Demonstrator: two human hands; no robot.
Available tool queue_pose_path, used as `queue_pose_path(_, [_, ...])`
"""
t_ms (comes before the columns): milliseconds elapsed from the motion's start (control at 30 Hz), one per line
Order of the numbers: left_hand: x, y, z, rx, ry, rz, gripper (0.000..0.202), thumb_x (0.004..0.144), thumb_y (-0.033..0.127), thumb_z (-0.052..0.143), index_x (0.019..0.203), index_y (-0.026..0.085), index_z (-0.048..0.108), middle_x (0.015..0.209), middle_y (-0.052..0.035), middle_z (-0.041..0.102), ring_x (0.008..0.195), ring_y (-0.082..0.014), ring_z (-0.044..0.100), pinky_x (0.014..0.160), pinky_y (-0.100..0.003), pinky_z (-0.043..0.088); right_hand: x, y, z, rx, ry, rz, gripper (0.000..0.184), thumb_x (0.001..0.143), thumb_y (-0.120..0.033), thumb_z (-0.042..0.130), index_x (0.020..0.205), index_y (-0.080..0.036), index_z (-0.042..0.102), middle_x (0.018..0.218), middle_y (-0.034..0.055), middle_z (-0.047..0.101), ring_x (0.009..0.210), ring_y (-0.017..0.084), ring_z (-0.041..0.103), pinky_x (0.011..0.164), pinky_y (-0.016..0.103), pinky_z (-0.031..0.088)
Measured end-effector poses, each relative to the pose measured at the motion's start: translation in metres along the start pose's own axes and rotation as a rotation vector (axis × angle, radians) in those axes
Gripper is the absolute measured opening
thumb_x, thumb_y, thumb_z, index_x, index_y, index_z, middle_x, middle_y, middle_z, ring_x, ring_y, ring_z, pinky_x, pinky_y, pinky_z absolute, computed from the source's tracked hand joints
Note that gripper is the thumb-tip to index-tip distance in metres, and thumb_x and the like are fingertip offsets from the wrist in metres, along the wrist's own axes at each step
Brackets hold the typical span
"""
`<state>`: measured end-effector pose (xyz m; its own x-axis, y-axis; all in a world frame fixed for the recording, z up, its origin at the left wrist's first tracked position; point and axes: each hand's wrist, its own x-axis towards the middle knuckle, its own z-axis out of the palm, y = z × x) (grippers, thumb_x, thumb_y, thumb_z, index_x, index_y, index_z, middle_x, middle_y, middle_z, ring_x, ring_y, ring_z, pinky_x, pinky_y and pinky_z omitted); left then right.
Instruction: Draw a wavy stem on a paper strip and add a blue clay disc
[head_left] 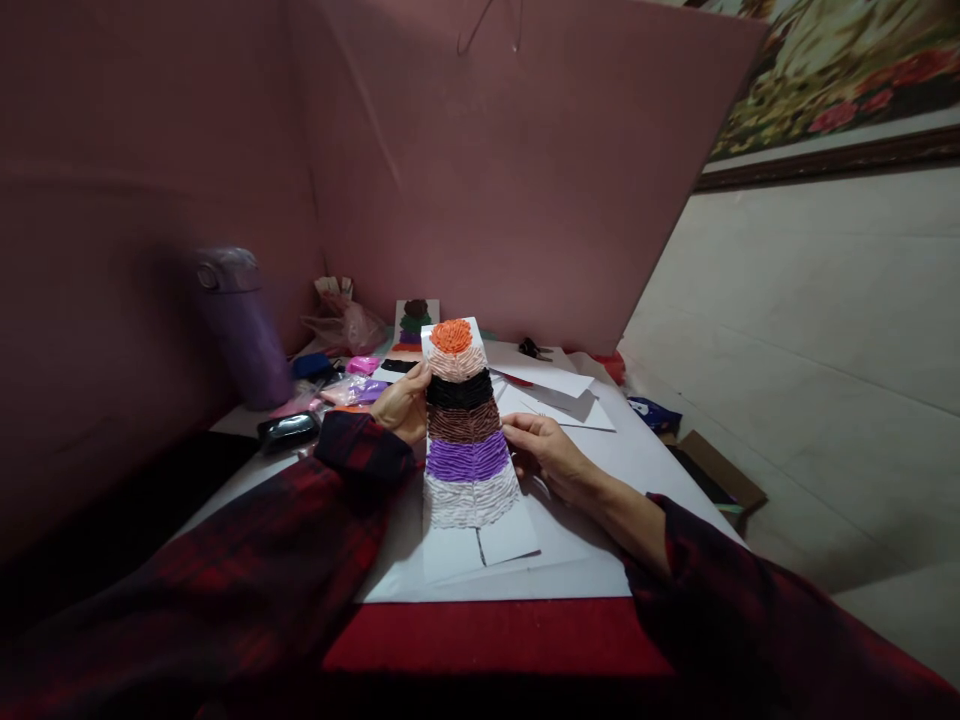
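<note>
Fingers of the left hand (403, 405) and right hand (551, 450) pinch the bumpy striped card (463, 424); squeezing too hard could bend it or squash its stripes (466, 458).

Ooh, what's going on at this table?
Someone is holding up a long card covered in bumpy colours. Their left hand grips its left edge, and their right hand is at the right edge. An orange patch sits at the top, with pale peach, black, brown, purple and white stripes below. Another colourful card is farther back, loose papers lie to the right, and a purple bottle stands to the left.
</note>
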<state>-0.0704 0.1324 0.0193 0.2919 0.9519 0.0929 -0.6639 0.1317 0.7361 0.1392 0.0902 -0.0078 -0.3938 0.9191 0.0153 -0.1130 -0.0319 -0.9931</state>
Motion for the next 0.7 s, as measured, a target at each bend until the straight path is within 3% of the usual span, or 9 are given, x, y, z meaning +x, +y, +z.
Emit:
queue_pose_path(233, [-0.002, -0.010, 0.001, -0.033, -0.027, -0.038, 0.022, 0.090, 0.015, 0.054, 0.110, 0.016, 0.064, 0.093, -0.0049, 0.073, 0.087, -0.0197, 0.067, 0.086, -0.035, 0.049, -0.003, -0.007, 0.005, 0.021, -0.007, -0.024, 0.027, 0.082, -0.038, 0.062, 0.067, -0.017, 0.055, 0.053, -0.0052, 0.046, 0.040, 0.006, 0.036, 0.039, 0.020, 0.028])
queue_pose_path(467, [-0.006, -0.036, -0.001, -0.034, -0.011, -0.108, 0.027, 0.089, 0.019, 0.054, 0.115, 0.016, 0.062, 0.098, -0.0083, 0.073, 0.094, -0.0241, 0.066, 0.085, -0.037, 0.050, 0.002, 0.000, 0.001, 0.072, 0.114, -0.028, 0.027, 0.080, -0.044, 0.064, 0.073, -0.018, 0.057, 0.052, -0.0056, 0.049, 0.037, 0.006, 0.037, 0.037, 0.020, 0.028])
queue_pose_path(700, [-0.011, -0.032, 0.007, -0.053, 0.052, -0.150, 0.034, 0.090, 0.022, 0.054, 0.123, 0.015, 0.059, 0.107, -0.0101, 0.071, 0.103, -0.0258, 0.064, 0.092, -0.038, 0.047, 0.001, -0.001, 0.003, 0.063, 0.173, 0.008, 0.029, 0.078, -0.044, 0.068, 0.077, -0.017, 0.058, 0.054, -0.0050, 0.052, 0.036, 0.004, 0.038, 0.034, 0.017, 0.029])
